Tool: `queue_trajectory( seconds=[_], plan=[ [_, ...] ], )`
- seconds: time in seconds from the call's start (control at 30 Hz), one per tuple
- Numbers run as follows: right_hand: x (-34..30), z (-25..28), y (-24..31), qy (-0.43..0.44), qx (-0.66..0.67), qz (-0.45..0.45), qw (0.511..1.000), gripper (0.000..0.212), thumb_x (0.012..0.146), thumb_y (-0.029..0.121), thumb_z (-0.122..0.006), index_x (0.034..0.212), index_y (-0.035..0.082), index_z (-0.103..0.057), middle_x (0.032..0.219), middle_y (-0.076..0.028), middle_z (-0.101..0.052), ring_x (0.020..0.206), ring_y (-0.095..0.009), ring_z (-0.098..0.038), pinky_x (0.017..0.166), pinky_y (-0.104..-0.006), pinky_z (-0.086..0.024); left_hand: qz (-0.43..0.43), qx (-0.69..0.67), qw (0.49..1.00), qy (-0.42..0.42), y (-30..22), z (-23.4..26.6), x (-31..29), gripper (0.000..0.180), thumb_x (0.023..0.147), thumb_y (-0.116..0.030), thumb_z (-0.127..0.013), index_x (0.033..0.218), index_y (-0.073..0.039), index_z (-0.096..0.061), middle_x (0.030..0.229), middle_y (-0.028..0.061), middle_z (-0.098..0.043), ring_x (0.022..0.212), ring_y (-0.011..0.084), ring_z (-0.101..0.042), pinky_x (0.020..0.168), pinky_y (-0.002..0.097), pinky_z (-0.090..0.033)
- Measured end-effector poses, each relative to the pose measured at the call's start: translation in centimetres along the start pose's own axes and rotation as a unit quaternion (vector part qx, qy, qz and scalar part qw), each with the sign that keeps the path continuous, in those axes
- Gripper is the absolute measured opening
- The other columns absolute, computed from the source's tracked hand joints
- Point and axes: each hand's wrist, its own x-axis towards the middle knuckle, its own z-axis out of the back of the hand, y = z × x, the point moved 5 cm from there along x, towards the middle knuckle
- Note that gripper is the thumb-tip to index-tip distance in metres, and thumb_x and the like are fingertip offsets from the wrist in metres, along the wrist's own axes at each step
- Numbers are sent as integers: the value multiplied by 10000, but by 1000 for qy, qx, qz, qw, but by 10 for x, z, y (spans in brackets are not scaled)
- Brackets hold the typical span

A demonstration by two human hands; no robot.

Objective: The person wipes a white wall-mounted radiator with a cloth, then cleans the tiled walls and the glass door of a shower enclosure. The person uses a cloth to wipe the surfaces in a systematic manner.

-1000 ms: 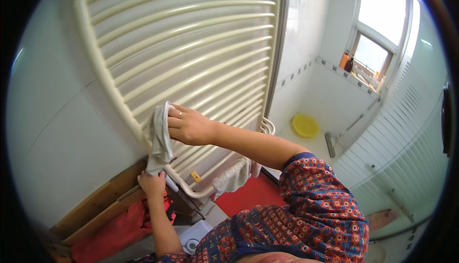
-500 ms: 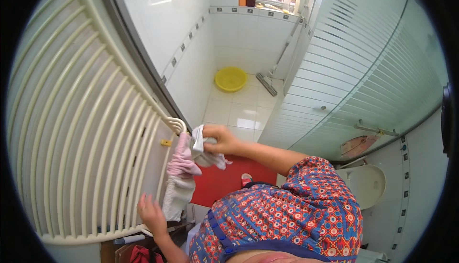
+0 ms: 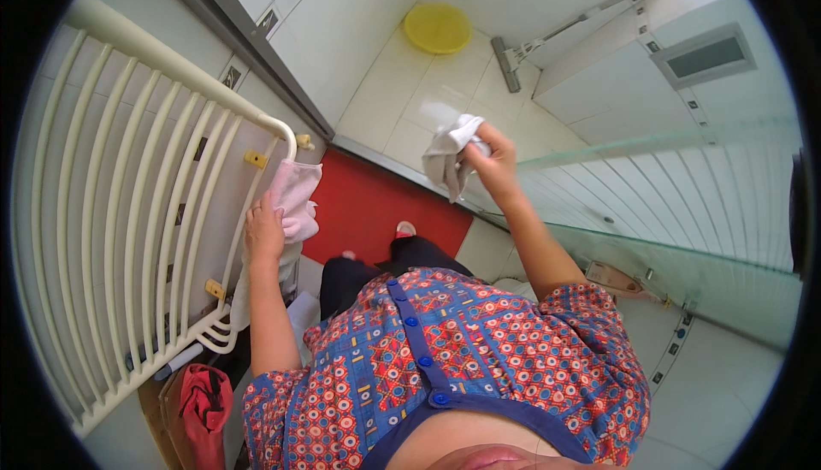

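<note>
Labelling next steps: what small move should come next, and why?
Probably the left hand should straighten the pink cloth on the rack: it touches the cloth, which hangs in folds, while the right hand holds the grey cloth clear of the rack.

Open air above red mat (image 3: 368, 205), between left hand (image 3: 265, 229) and right hand (image 3: 494, 160). Leftward, bars of towel rack (image 3: 171, 61) obstruct, slim gaps between; pink cloth (image 3: 297, 201) covers its end. Rightward, glass panel (image 3: 658, 183) obstructs.
</note>
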Motion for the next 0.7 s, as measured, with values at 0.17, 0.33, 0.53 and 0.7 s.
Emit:
queue_trajectory(
  seconds=[0.17,0.33,0.53,0.7],
  plan=[
    [51,11,-32,-108,10,-8,994,146,822,48,-590,924,-14,-674,800,2,-622,754,-70,-560,681,-234,-454,19,-17,999,22,26,-23,13,462,883,-148,-588,1315,-49,-459,1244,177,-550,1152,359,-504,949,444,-417],
    [121,22,-22,-271,84,32,958,140,847,72,-627,940,-23,-668,828,16,-614,762,-65,-538,684,-226,-436,-28,29,999,-32,32,-34,5,480,871,-163,-597,1316,-46,-460,1253,164,-548,1164,360,-498,955,466,-408],
    [206,34,23,-342,148,106,922,139,855,54,-648,967,-25,-668,889,-4,-640,812,-82,-568,744,-230,-448,-34,-4,999,12,33,-42,13,467,856,-146,-599,1284,-24,-459,1222,207,-545,1138,393,-494,961,476,-398],
    [233,28,38,-345,117,126,923,136,878,72,-626,969,-18,-672,900,-12,-650,827,-87,-570,752,-242,-424,15,-55,978,202,54,-51,21,438,831,-102,-601,1228,4,-448,1198,263,-525,1158,413,-474,967,480,-388]
  ],
)
